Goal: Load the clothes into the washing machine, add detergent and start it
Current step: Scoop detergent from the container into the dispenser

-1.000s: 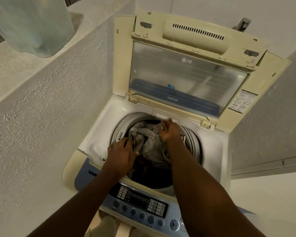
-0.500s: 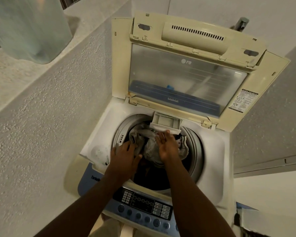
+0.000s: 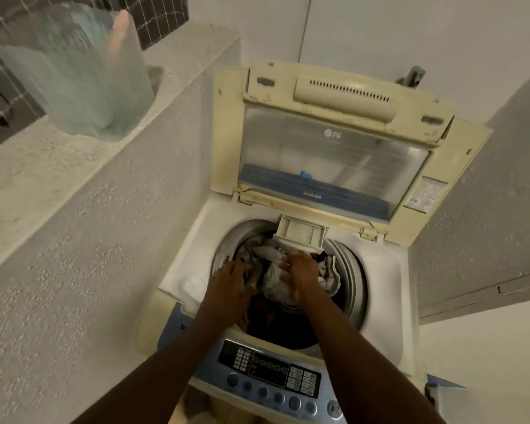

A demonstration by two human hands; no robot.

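Translucent plastic tub (image 3: 71, 71) stood at the far left on a pale ledge (image 3: 28, 166), above a rough textured wall (image 3: 89, 240). Right of that wall sat the top-loading washing machine (image 3: 193, 258), its drum (image 3: 351, 280) open to view.

2 bare forearms reached over the control panel (image 3: 270, 374), which carried 1 row of round buttons along its near edge, and both hands were down in the drum's mouth. The left hand (image 3: 230, 283) was at the left side of the opening with its fingers (image 3: 242, 270) stretched out and slightly spread, holding nothing; their tips lay against the left edge of the grey clothes (image 3: 273, 276).

Those clothes were bunched in the upper half of the drum, over darker laundry below, and sat between the 2 hands. The right hand (image 3: 300, 270) rested on top of the heap, its fingers (image 3: 283, 266) bent over a fold of the grey cloth. Motion blur made it impossible to tell whether they gripped the fold or only pressed on it.

Just beyond the right hand, the detergent drawer (image 3: 300, 237) jutted out over the back rim of the drum. Behind it the yellowed lid (image 3: 334, 148) stood raised, and a tap (image 3: 412, 76) showed past its upper right corner.
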